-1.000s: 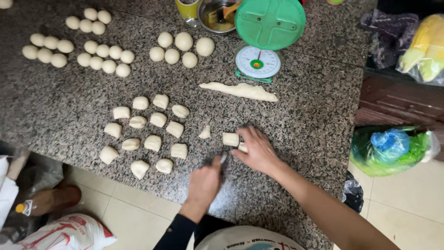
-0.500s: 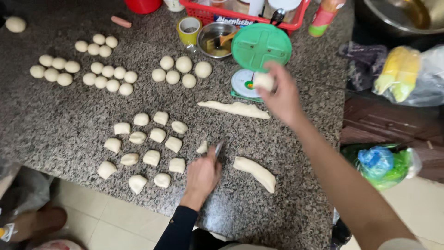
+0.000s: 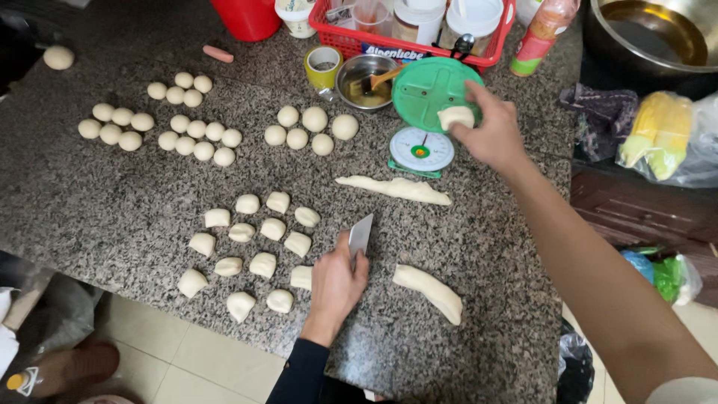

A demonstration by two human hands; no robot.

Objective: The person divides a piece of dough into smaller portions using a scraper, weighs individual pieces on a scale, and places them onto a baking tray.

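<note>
Right hand (image 3: 490, 135) out over the green scale (image 3: 430, 112), grip pinching a small dough piece (image 3: 456, 117) just above the round pan, fingertips curled around it. Left hand (image 3: 336, 283) down on the speckled granite desk (image 3: 486, 247), grip pressed together around a metal scraper (image 3: 360, 234), blade standing upright and pointing away from the body.

Just right of that hand, a short dough log (image 3: 428, 292) lying at a slant. Further up, between scraper and scale, a longer thin dough strip (image 3: 394, 189) stretched flat. Left of the scraper, a block of cut dough chunks (image 3: 250, 251) set in rough rows, nearest one touching or just beside the left hand. Beyond those, rolled dough balls (image 3: 187, 135) in clusters, one more group (image 3: 310, 129) close to the scale's dial.

At the far edge: small steel bowl (image 3: 366, 81) with oil and a brush, yellow cup (image 3: 323, 66), red basket (image 3: 419, 26) of containers, big metal basin (image 3: 658, 37) at the right corner.
</note>
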